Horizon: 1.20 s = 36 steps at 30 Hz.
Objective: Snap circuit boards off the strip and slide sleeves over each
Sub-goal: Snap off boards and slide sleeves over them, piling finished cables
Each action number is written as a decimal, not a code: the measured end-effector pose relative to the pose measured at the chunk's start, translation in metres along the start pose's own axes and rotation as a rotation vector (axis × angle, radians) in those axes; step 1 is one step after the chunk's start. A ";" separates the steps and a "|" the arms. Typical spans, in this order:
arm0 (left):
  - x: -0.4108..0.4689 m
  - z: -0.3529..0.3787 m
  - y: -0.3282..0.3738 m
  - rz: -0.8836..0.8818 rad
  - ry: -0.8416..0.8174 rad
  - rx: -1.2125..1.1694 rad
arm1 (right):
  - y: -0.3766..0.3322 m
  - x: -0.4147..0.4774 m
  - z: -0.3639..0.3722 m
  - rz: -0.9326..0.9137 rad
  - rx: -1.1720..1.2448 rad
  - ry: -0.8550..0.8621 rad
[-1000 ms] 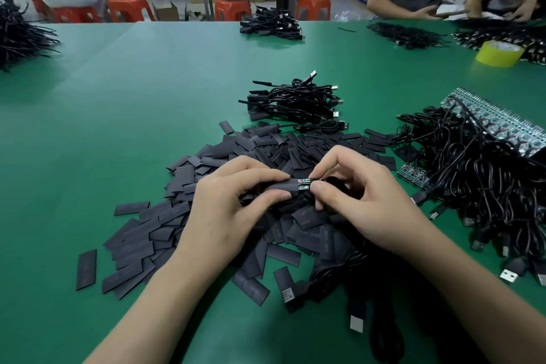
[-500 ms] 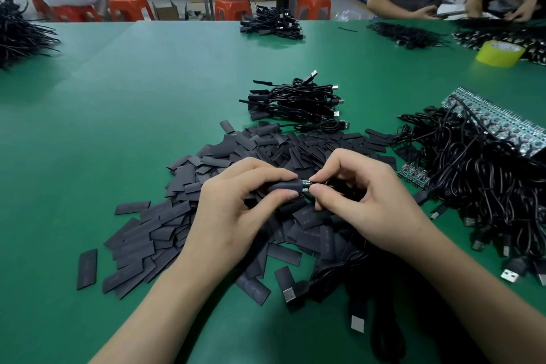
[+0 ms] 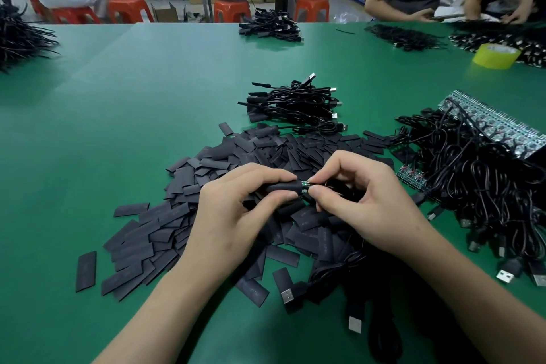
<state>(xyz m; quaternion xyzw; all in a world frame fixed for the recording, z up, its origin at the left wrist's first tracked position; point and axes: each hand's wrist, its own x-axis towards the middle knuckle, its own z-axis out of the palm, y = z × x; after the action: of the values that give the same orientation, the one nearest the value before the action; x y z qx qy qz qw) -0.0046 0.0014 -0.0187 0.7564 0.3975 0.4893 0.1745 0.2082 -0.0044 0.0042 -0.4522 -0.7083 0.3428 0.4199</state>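
My left hand (image 3: pixel 236 216) pinches a black sleeve (image 3: pixel 283 187) between thumb and forefinger. A small green circuit board (image 3: pixel 305 185) sticks out of the sleeve's right end. My right hand (image 3: pixel 363 201) pinches that board end with thumb and forefinger. Both hands hover over a heap of flat black sleeves (image 3: pixel 206 204) on the green table (image 3: pixel 118 115). A strip of circuit boards (image 3: pixel 490 124) lies at the right on tangled black cables (image 3: pixel 478 186). A short green strip piece (image 3: pixel 412 176) lies beside the cables.
A bundle of finished black USB cables (image 3: pixel 295 103) lies behind the sleeve heap. Loose USB plugs (image 3: pixel 288 295) lie near my wrists. A yellow tape roll (image 3: pixel 496 55) stands far right. More cable piles and other people sit at the table's far edge.
The sleeve has slid further over the circuit board, so less green board shows now. Both hands stayed in nearly the same place.
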 end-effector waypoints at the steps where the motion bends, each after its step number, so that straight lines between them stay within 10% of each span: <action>1: 0.000 0.000 0.000 -0.002 0.000 -0.006 | 0.000 0.000 0.000 0.000 -0.003 -0.001; 36: -0.002 0.001 0.000 0.090 0.009 0.038 | 0.005 0.001 0.005 0.103 0.088 -0.126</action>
<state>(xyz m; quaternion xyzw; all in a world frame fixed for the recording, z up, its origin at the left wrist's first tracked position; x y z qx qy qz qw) -0.0044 0.0004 -0.0204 0.7744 0.3731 0.4925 0.1362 0.2053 -0.0022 -0.0022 -0.4465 -0.6934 0.4225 0.3759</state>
